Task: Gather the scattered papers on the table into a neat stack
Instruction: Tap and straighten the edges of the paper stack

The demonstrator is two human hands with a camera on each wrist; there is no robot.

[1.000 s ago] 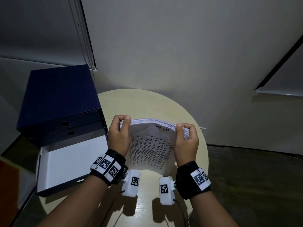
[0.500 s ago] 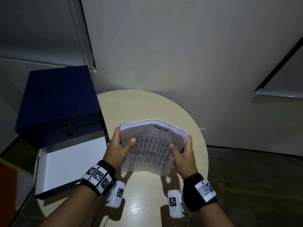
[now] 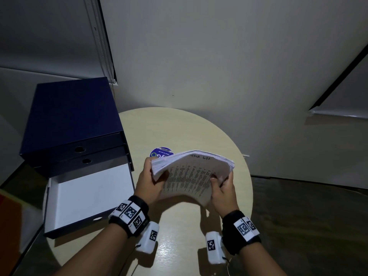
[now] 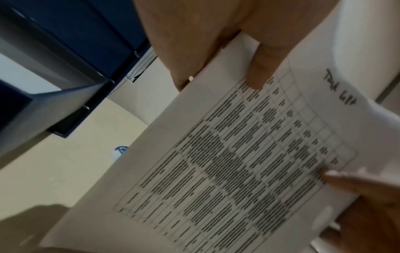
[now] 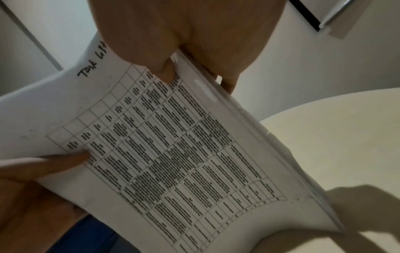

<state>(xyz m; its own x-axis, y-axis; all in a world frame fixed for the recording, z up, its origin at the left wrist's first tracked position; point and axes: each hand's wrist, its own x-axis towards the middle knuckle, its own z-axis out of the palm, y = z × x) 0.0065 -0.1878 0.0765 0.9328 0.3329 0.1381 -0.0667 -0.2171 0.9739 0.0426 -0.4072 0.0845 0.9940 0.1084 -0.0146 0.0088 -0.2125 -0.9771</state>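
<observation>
**Now lifted: the bundle is off the table and tilting**

Already gathered, the papers (image 3: pixel 192 174) form one thick bundle held in the air above the round table (image 3: pixel 185 128), no longer propped on its lower edge as it was a second ago. Since then the bundle has risen and swung, its left side higher, so the fanned edges of the sheets show at the upper left. That shift has also uncovered a blue round sticker (image 3: pixel 161 152) on the table just behind the bundle.

The left hand (image 3: pixel 148 184) grips the left edge, thumb on the printed top sheet and fingers behind. The right hand (image 3: pixel 223 188) pinches the right edge the same way, thumb on top. Both grips are closed on the papers; neither is spread.

Left of the bundle stands a dark blue drawer box (image 3: pixel 73 120) with its lowest drawer (image 3: pixel 89 196) pulled open and white inside.

No loose sheets show on the table, so the collecting looks finished. What seems left is squaring the edges, which are uneven at the upper left, and laying the bundle down flat.
</observation>
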